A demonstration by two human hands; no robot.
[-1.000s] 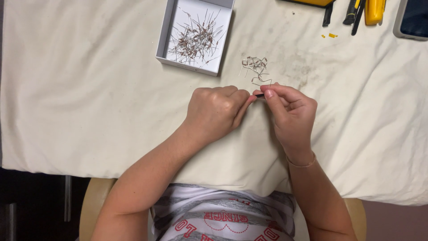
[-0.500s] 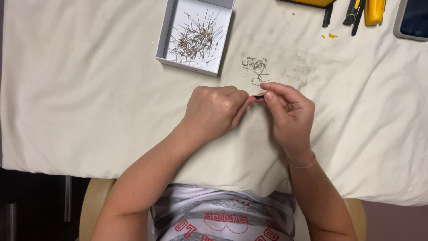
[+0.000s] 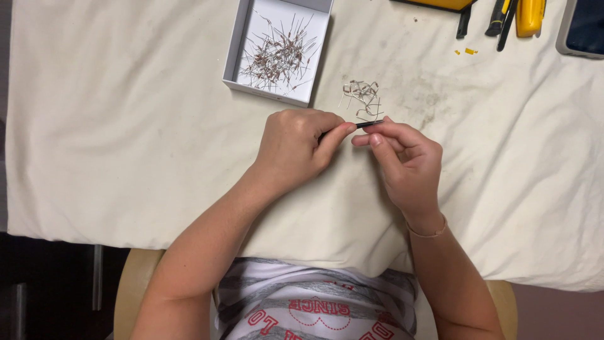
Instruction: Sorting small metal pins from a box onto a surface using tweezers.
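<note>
My left hand and my right hand meet over a cream cloth on the table. Between their fingertips runs a thin dark tool or rod; the left fist grips one end and the right thumb and forefinger pinch the other. Whether a small wire part sits at its tip is too small to tell. Just beyond the fingers lies a small heap of bent wire components. A white shallow box holding several straight-leaded components stands further back, to the left.
Yellow and black hand tools lie along the far edge at the right, with small yellow scraps beside them. A dark flat device sits at the far right corner. The cloth hangs over the near table edge above my lap.
Both hands stay in the same spot. The fingers have shifted slightly and the dark rod now shows more plainly between the fingertips.
</note>
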